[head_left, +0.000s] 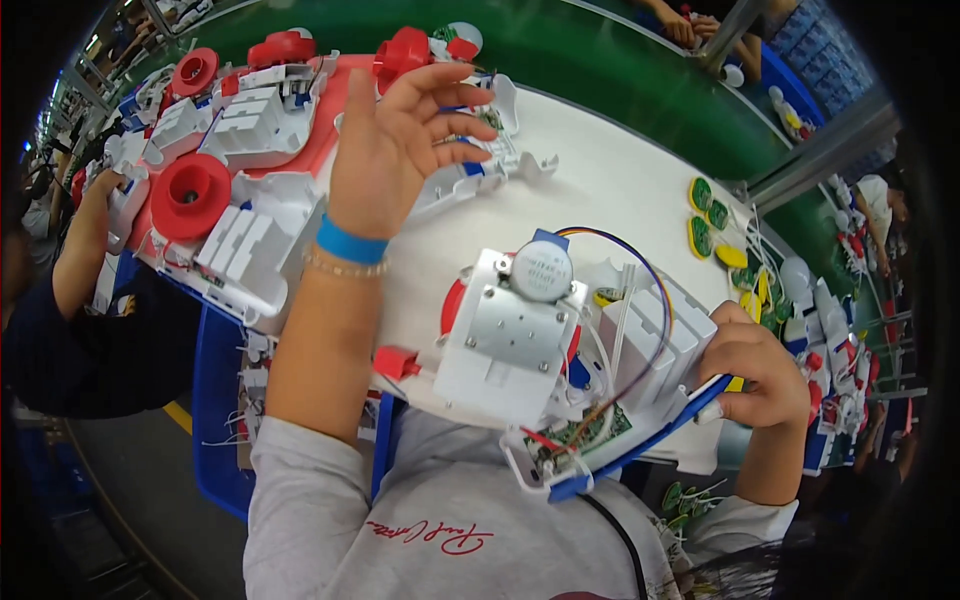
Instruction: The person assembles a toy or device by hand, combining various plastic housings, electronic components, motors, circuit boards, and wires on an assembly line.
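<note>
Red script (430,538) on grey shirt (325,545), lettered motor (542,271)

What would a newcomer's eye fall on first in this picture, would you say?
Probably the white assembly near the middle, with a round silver motor at its upper edge and its right end in the right hand. The open, empty left hand, with a blue wristband below it, is raised at upper left. A red wheel-like part stands out farther left.
</note>
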